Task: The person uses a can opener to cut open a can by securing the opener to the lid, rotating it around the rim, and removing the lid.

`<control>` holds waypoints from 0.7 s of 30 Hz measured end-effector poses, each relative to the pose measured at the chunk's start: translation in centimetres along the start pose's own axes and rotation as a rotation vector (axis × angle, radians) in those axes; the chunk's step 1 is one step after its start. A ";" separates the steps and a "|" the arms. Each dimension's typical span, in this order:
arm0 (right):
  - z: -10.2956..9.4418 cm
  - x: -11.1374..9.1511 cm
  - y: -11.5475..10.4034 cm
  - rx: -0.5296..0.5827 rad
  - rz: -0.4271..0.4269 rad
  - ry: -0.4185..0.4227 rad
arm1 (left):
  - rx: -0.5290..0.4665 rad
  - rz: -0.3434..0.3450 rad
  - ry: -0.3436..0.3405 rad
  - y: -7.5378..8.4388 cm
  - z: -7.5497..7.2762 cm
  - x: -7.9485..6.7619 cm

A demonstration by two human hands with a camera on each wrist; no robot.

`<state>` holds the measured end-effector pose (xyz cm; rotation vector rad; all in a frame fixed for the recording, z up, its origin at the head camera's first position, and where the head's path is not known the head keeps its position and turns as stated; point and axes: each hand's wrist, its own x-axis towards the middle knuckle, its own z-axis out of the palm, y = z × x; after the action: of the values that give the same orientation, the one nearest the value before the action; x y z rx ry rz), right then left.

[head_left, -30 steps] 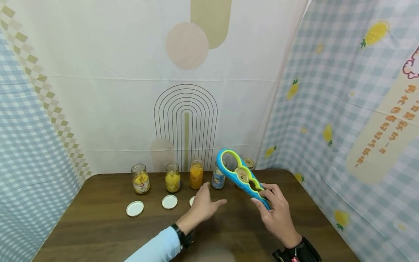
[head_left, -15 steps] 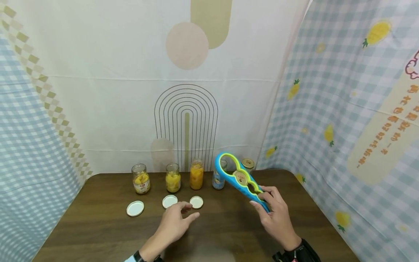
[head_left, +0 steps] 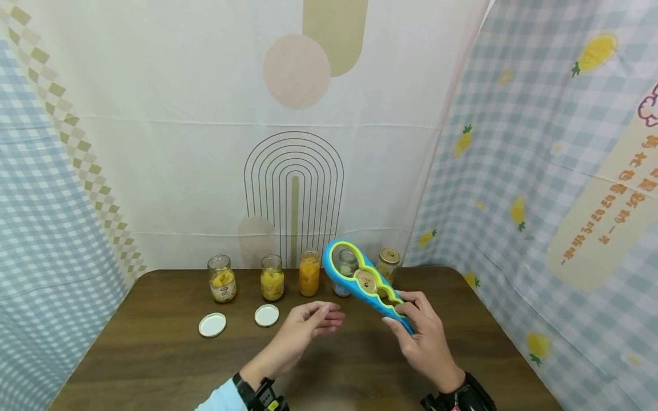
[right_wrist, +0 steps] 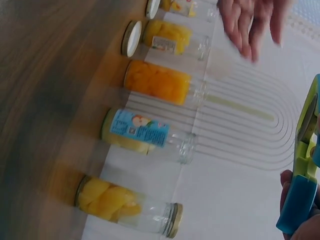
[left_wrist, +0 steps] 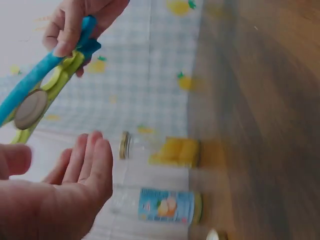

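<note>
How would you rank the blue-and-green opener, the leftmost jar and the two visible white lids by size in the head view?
1. Blue-and-green opener, perhaps enlarged by nearness
2. Leftmost jar
3. Left lid and right lid: too alike to rank

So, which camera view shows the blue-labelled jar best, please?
The right wrist, where the blue-labelled jar shows whole, unobstructed. The left wrist view shows its label but its top faintly; in the head view, the opener partly hides it.

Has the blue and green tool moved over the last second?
Yes, in the head view the tool moved left and slightly down against the gold-lidded jar, now less hidden.
</note>
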<state>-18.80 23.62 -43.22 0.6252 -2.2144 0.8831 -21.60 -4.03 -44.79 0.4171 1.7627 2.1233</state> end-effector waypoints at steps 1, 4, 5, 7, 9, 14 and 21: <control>0.0 0.0 -0.2 0.013 -0.013 -0.010 | -0.056 -0.007 -0.030 0.2 0.3 0.4; 0.1 0.0 -0.7 0.054 -0.040 -0.045 | -0.248 -0.037 -0.148 0.8 1.0 1.3; 0.1 0.0 -0.8 0.067 -0.049 -0.054 | -0.320 -0.051 -0.197 1.0 1.2 1.5; 0.1 0.0 -1.0 0.090 -0.063 -0.074 | -0.449 -0.079 -0.283 1.5 1.6 1.8; 0.3 0.0 -1.2 0.104 -0.073 -0.096 | -0.545 -0.100 -0.352 1.9 1.7 1.9; 0.5 -0.2 -1.2 0.097 -0.111 -0.124 | -0.648 -0.110 -0.409 2.2 1.7 1.6; 0.5 -0.4 -1.0 0.080 -0.133 -0.120 | -0.662 -0.123 -0.389 2.0 1.6 1.4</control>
<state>-18.09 22.69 -43.41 0.8740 -2.2214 0.8893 -22.36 -2.33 -42.49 0.4732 0.7938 2.1936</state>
